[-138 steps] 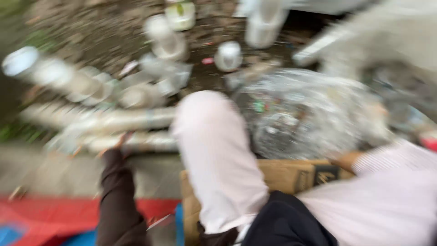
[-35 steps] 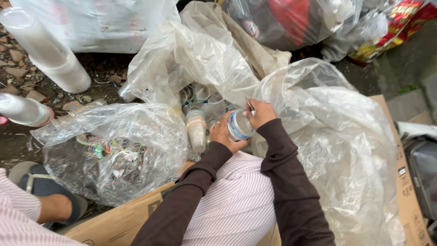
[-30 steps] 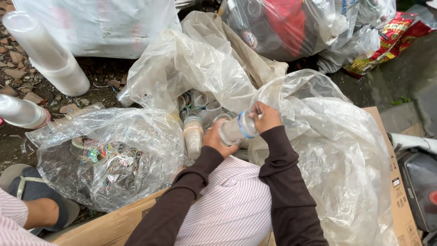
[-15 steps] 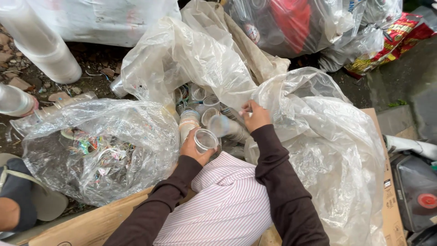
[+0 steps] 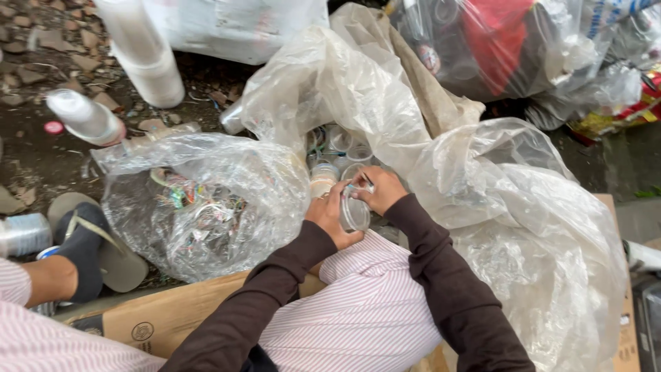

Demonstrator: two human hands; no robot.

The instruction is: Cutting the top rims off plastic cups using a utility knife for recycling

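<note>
Fingers (image 5: 337,200) of both hands, left hand (image 5: 330,217) and right hand (image 5: 380,189), are gripping one clear cup (image 5: 354,212); two clear bags (image 5: 206,200) are flanking them, brown cardboard (image 5: 158,320) lying below

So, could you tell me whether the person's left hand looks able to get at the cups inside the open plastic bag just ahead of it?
Probably yes. The left hand sits at the mouth of the open bag, with the cups just beyond it and nothing between. It is holding a clear cup together with the right hand, though.
</note>
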